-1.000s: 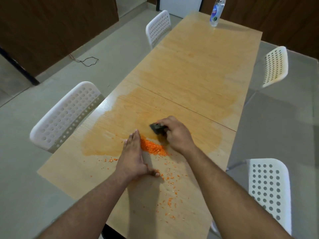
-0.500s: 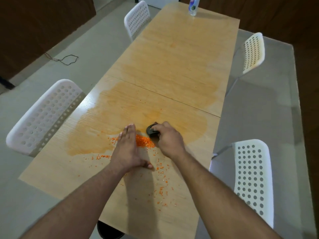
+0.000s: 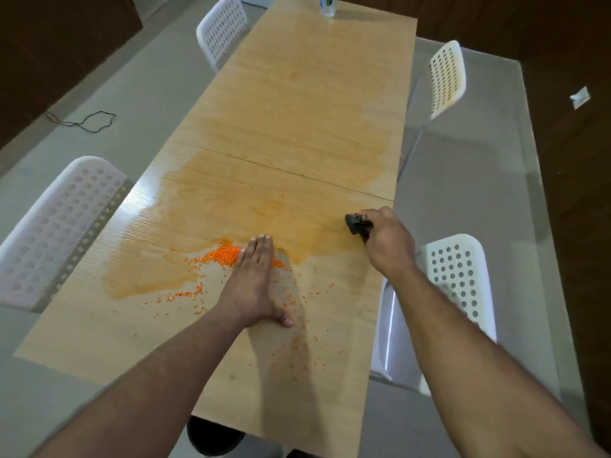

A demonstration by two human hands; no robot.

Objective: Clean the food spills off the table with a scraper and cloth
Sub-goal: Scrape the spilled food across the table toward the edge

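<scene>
While flat on the wood-grain table (image 3: 297, 110), left hand (image 3: 253, 285), fingers straight, presses beside granular orange crumbs (image 3: 223, 254). At three o'clock, near the edge: right hand (image 3: 388, 242), grip curled around dark scraper (image 3: 355, 223).

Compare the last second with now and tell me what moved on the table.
The right hand, gripping the scraper, swung away from the orange crumb pile to the table's right edge. The left hand stayed flat, fingers straight, against the pile. The scattered crumbs and wet stain look unchanged.
</scene>
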